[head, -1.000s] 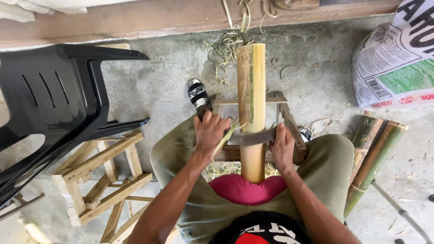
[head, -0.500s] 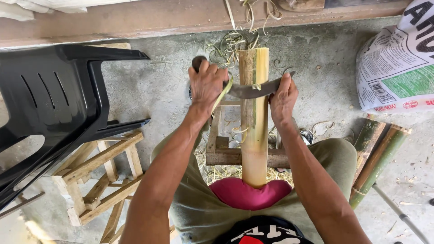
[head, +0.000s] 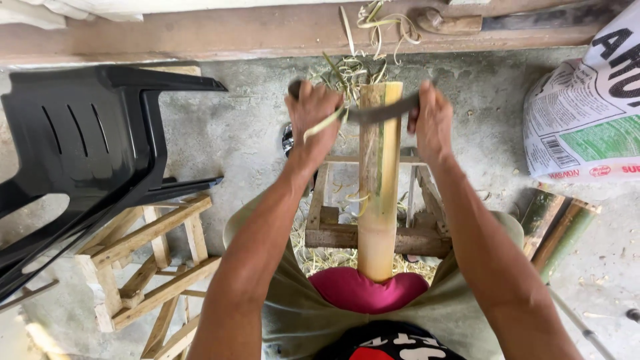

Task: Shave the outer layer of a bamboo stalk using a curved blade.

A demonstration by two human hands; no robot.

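While both hands clench a curved blade (head: 377,112) | left hand (head: 313,117), right hand (head: 432,121) | across bamboo pole (head: 380,180) top

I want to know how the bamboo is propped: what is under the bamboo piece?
Under the bamboo piece sits a low wooden frame, with pale shavings on the concrete. Its near end meets a pink pad. The bamboo hides where it rests on the frame.

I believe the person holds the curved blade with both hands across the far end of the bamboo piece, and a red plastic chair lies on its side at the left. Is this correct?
Not fully. The head view shows the plastic chair is black, not red. The rest holds: the left hand and right hand grip the curved blade across the far end of the bamboo piece, and the chair lies on its side at the left.
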